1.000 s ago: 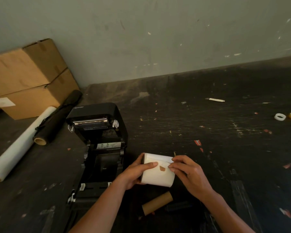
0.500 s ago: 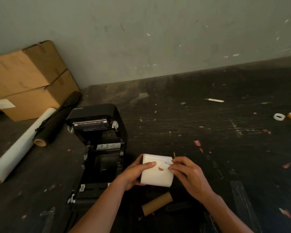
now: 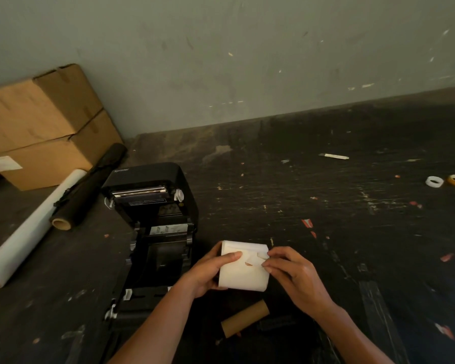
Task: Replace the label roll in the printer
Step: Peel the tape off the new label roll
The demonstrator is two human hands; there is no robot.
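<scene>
White paper of the new label roll (image 3: 243,269), held low in the middle of the frame, clear of the dark table (image 3: 326,206), long axis running nearly up and down the picture. Left hand (image 3: 208,271) gripping the roll from its left side, thumb lying across the front face, fingers wrapped behind. Right hand (image 3: 292,274) pinching the loose leading tab (image 3: 255,258) near the upper right of the roll, fingertips curled on it, seemingly peeling it free. Black label printer (image 3: 153,219) standing open just left of the hands, lid tilted back toward the upper left, empty bay (image 3: 163,258) facing up and lying close beside the left hand. So probably the left hand carrying the roll leftward into the bay, and the axis needing a turn to lie across the printer. Brown empty cardboard core (image 3: 244,321) lying on the table below the hands, toward the bottom of the frame.

Compared with the earlier frames: roll, hands and printer staying in almost the same places; only the tab looking lifted a little more from the brown spot under it.
</scene>
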